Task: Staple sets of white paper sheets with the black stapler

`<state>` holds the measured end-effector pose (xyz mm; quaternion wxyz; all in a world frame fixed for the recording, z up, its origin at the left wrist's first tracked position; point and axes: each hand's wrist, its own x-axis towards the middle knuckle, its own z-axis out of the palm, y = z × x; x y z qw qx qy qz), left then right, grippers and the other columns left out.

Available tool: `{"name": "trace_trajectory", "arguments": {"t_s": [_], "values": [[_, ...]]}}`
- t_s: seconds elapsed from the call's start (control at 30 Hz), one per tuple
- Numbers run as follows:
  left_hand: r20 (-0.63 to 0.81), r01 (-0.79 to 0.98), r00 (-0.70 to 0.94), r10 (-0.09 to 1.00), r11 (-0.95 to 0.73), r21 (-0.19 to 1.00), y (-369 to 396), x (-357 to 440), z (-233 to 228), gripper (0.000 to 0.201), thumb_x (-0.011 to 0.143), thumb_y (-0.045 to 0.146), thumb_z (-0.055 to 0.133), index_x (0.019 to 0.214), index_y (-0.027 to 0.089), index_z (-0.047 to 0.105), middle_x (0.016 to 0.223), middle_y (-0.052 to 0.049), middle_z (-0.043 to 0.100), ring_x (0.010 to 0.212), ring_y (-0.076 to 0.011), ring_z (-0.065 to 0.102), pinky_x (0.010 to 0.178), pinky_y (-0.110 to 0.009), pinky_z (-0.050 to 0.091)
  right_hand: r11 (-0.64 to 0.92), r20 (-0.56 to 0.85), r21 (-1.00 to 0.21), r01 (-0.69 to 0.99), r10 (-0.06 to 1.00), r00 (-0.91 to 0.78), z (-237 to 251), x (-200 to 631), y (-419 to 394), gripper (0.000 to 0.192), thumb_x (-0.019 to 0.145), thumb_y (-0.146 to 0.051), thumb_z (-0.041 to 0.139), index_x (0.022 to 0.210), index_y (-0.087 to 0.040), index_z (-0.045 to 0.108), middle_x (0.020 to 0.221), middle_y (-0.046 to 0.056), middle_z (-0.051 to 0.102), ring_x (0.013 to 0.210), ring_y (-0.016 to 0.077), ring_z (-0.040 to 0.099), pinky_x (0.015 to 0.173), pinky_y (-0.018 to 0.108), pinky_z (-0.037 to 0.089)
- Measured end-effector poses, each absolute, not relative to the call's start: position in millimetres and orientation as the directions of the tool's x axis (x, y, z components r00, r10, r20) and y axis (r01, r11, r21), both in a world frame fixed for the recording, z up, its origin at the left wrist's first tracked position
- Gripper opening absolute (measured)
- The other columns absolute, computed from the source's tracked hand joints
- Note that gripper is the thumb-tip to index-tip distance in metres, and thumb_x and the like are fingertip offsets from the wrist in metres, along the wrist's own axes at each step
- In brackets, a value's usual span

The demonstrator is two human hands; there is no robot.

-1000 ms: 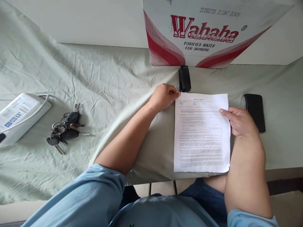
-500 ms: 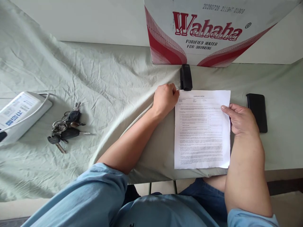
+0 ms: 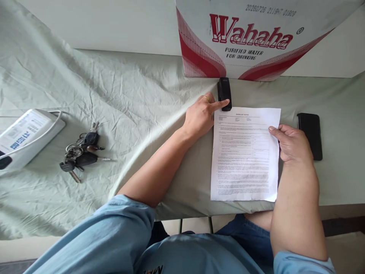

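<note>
A printed sheet of paper (image 3: 244, 154) lies on the pale green tablecloth (image 3: 128, 102) near the table's front edge. My right hand (image 3: 292, 144) grips its right edge, thumb on top. My left hand (image 3: 202, 114) rests at the sheet's top left corner with fingers apart, and its index finger stretches out to touch the near end of a black stapler (image 3: 224, 93). The stapler stands just beyond the top edge of the paper.
A red and white cardboard water box (image 3: 251, 38) stands behind the stapler. A black phone (image 3: 310, 135) lies right of my right hand. A bunch of keys (image 3: 80, 156) and a white device with a cord (image 3: 25, 137) lie at the left.
My left hand has let go of the paper's top left corner, opened and reached its index finger onto the stapler. My right hand stays on the sheet's right edge.
</note>
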<state>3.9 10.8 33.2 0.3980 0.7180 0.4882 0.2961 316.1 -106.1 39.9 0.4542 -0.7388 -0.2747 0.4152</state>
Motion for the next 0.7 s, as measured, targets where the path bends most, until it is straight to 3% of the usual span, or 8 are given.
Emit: {"name": "trace_trajectory", "arguments": {"t_s": [0.17,0.37,0.5,0.6,0.7], "values": [[0.010,0.465,0.333,0.943,-0.173,0.868,7.7,8.7,36.1,0.051,0.103,0.013,0.065,0.143,0.030,0.091,0.103,-0.009,0.071,0.118,-0.0323,0.072,0.089,-0.037,0.057,-0.439,-0.362,-0.897,0.050,0.795,0.487,45.1,314.6,-106.1,0.064,0.048,-0.062,0.120,0.082,-0.026,0.079,0.076,-0.001,0.084,0.069,0.0210,0.075,0.074,0.038,0.069],[0.031,0.340,0.360,0.932,-0.162,0.926,16.5,2.8,31.8,0.056,0.102,0.006,0.058,0.140,0.028,0.093,0.103,-0.005,0.076,0.101,-0.0228,0.072,0.098,-0.035,0.060,-0.509,-0.464,-0.858,0.069,0.826,0.321,68.3,310.6,-115.6,0.062,0.044,-0.056,0.121,0.087,-0.026,0.089,0.093,0.005,0.093,0.094,0.0316,0.088,0.109,0.053,0.072],[-0.015,0.201,0.258,0.966,-0.039,0.979,24.4,-3.0,29.2,0.053,0.100,0.003,0.062,0.143,0.022,0.086,0.102,-0.003,0.080,0.089,-0.0161,0.070,0.090,-0.029,0.057,-0.496,-0.459,-0.865,0.075,0.843,0.279,76.5,308.9,-121.7,0.053,0.048,-0.052,0.121,0.081,-0.027,0.088,0.091,0.006,0.092,0.101,0.0351,0.090,0.117,0.057,0.069],[-0.100,0.134,0.189,0.977,0.076,0.988,26.6,-3.5,33.5,0.022,0.114,0.022,0.064,0.116,0.019,0.085,0.096,-0.004,0.081,0.081,-0.0137,0.066,0.081,-0.028,0.054,-0.401,-0.359,-0.915,0.042,0.858,0.367,75.8,306.8,-120.6,0.051,0.049,-0.055,0.120,0.078,-0.029,0.087,0.090,0.006,0.092,0.101,0.0366,0.091,0.110,0.058,0.072],[-0.201,0.134,0.222,0.954,0.174,0.976,24.1,-4.6,43.4,0.050,0.121,0.057,0.062,0.090,0.021,0.077,0.090,-0.005,0.080,0.073,-0.0129,0.061,0.074,-0.029,0.051,-0.335,-0.299,-0.942,0.008,0.851,0.431,71.7,306.0,-116.5,0.056,0.051,-0.058,0.120,0.090,-0.029,0.092,0.100,0.008,0.094,0.111,0.0391,0.091,0.111,0.061,0.072]]}}
